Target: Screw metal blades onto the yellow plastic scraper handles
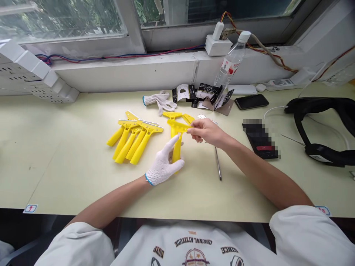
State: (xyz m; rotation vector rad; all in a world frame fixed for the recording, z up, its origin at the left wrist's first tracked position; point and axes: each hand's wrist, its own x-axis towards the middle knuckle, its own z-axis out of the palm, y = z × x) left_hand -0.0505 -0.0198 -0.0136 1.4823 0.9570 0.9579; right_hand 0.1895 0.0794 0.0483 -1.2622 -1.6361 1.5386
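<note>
In the middle of the table, my left hand [163, 164], in a white knit glove with a blue cuff, is closed around the handle of a yellow scraper [176, 152]. My bare right hand [208, 132] pinches the right end of its wide yellow head. Whether that head is one piece or has a loose plate is too small to tell. Just behind lie another yellow scraper [172, 115] and a yellow piece [188, 118]. A thin metal rod with a dark tip [217, 164] runs out from beneath my right hand. Flat metal strips [203, 117] lie behind that hand, partly covered.
Several yellow scrapers with metal blades [135, 138] are piled on the left. Behind are a white glove [161, 100], black card packaging [209, 96] and a water bottle [230, 61]. Two phones [252, 101] and a black headset [318, 157] with a cable lie on the right.
</note>
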